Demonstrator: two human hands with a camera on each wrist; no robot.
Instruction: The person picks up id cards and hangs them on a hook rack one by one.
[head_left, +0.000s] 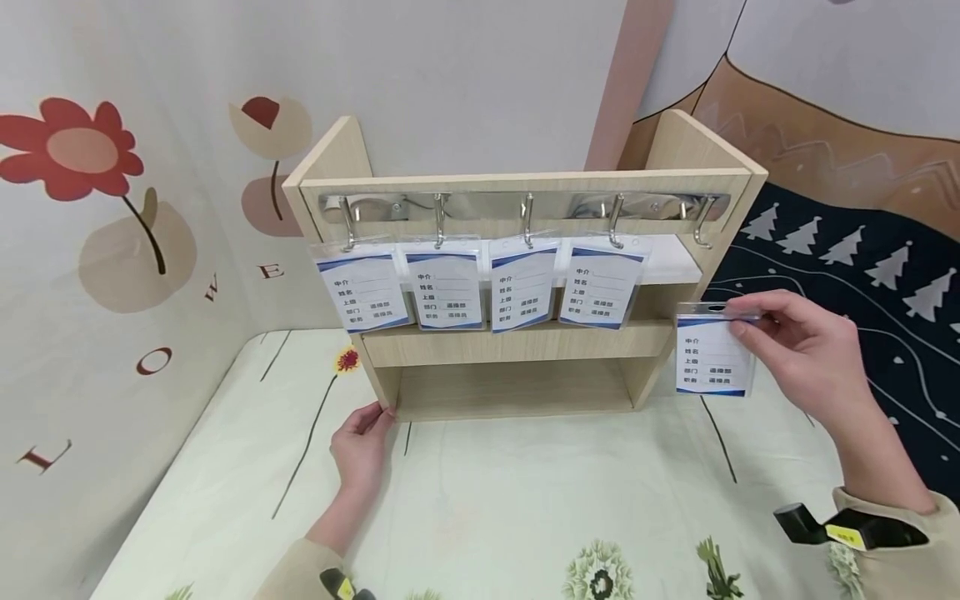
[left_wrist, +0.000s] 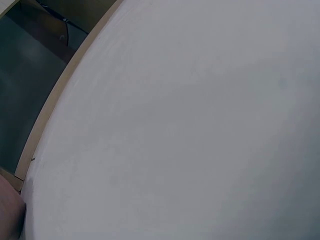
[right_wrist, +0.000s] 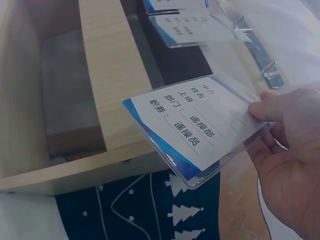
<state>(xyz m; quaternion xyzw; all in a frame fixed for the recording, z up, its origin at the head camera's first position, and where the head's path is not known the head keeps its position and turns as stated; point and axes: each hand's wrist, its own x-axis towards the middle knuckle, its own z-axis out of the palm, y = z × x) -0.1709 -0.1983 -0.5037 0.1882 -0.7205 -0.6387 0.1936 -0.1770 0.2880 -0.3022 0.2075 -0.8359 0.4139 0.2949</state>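
Note:
My right hand point(head_left: 810, 354) pinches a clear-sleeved name badge point(head_left: 711, 358) by its top edge, between thumb and fingers. The badge hangs upright just right of the wooden shelf point(head_left: 517, 346), below the rightmost hook point(head_left: 703, 223), which bears nothing. In the right wrist view the badge point(right_wrist: 187, 127) shows its printed face, apart from the hook strip point(right_wrist: 260, 55). Several similar badges point(head_left: 450, 287) hang in a row from the other hooks. Low on the left, my left hand point(head_left: 362, 446) grips the shelf's bottom front corner; only a sliver of it point(left_wrist: 9, 212) enters the left wrist view.
The shelf stands on a pale flowered cloth point(head_left: 510, 483). Behind it and to the left hangs a white printed curtain point(head_left: 465, 83). A dark cloth with tree prints point(head_left: 840, 250) lies to the right, behind my right hand.

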